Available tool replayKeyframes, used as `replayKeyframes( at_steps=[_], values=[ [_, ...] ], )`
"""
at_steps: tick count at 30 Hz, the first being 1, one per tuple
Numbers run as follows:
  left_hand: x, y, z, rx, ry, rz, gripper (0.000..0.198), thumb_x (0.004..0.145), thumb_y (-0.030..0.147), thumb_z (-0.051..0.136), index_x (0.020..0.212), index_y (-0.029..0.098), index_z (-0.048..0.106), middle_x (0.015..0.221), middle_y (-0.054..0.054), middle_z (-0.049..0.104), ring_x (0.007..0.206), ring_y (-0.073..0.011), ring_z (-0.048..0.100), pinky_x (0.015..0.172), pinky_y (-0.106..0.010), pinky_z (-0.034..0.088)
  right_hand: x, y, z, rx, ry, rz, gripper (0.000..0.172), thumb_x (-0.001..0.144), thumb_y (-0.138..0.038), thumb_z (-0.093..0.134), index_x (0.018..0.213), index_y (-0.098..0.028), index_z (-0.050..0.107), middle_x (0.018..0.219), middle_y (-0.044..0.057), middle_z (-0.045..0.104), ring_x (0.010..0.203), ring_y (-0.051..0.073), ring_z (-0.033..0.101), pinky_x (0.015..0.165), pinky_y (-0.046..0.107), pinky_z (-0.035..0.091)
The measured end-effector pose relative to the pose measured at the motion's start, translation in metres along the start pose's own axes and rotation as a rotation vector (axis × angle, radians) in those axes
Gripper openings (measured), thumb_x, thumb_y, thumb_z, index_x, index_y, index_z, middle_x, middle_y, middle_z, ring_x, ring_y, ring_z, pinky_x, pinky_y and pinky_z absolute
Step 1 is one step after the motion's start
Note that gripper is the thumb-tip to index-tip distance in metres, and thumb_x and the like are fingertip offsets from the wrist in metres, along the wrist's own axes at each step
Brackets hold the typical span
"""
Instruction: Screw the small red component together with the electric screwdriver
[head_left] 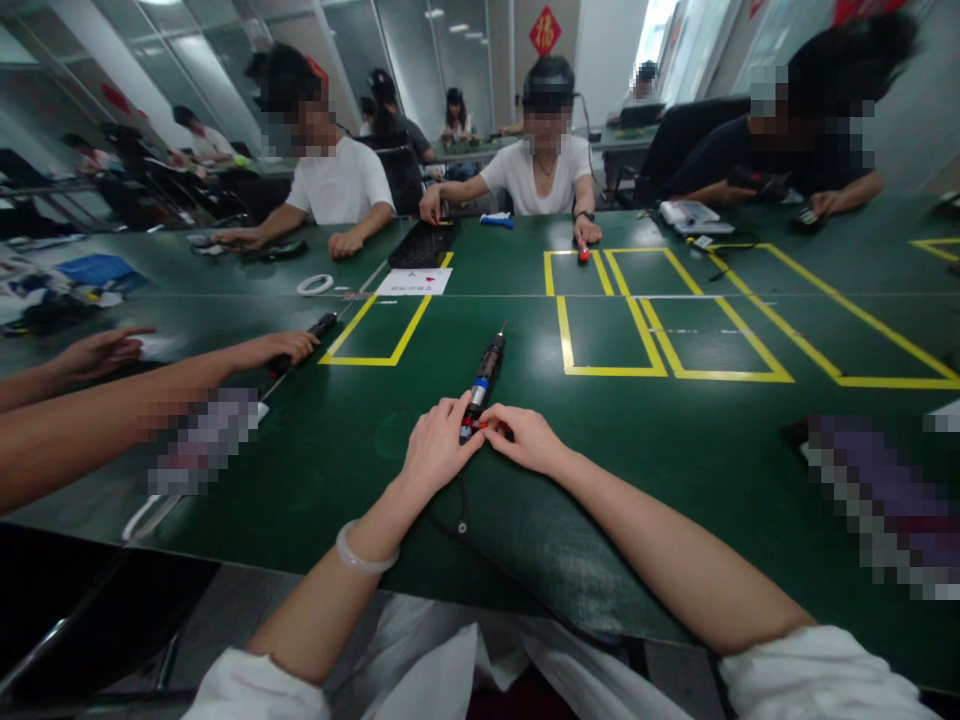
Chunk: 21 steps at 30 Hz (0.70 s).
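Note:
An electric screwdriver [489, 365] with a dark body and a blue and silver band lies on the green table, its thin bit pointing away from me. My left hand [441, 445] is closed around its rear part from the left side. From the right, my right hand [529, 438] pinches near a small red part [475, 423] at the screwdriver's rear end. The fingers partly hide that part, so its exact kind does not show. A thin black cord [463, 500] with a small ring runs from beneath my hands towards the table's front edge.
Yellow tape frames [611, 371] mark the green table [675, 480]. On the left, a co-worker's hand [289, 348] rests on a black tool. Opposite, another person's hand [587, 229] touches a red-tipped object [583, 252]. A white tape roll [315, 285] and a paper sheet [414, 282] lie farther back.

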<state>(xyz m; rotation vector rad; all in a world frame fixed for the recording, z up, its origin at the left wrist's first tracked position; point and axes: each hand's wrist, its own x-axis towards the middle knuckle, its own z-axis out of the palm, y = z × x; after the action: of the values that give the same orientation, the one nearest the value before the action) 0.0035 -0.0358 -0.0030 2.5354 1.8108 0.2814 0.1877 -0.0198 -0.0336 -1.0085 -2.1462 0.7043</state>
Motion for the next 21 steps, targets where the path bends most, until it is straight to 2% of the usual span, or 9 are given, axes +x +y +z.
replayKeyframes(
  at_steps=[11,21],
  values=[
    [0.002,-0.001,-0.003,-0.014,-0.025,0.003,0.061,0.092,0.052,0.042,0.144,0.021,0.037,0.117,-0.011,0.056,0.101,-0.0252,0.057,0.083,-0.035,0.044,-0.001,0.001,0.0,-0.002,-0.013,-0.007,0.016,0.088,-0.019,0.056,0.104,-0.021,0.06,0.083,0.0,0.067,0.072,0.013,0.061,0.07,0.024,0.046],
    [0.009,-0.028,-0.011,-0.028,-0.1,0.067,0.065,0.091,0.058,0.04,0.147,0.026,0.033,0.117,-0.01,0.054,0.104,-0.025,0.058,0.085,-0.035,0.045,-0.002,0.0,0.001,-0.005,-0.006,-0.022,0.02,0.088,-0.018,0.055,0.106,-0.02,0.062,0.08,0.0,0.065,0.072,0.013,0.06,0.071,0.024,0.045]
  ],
)
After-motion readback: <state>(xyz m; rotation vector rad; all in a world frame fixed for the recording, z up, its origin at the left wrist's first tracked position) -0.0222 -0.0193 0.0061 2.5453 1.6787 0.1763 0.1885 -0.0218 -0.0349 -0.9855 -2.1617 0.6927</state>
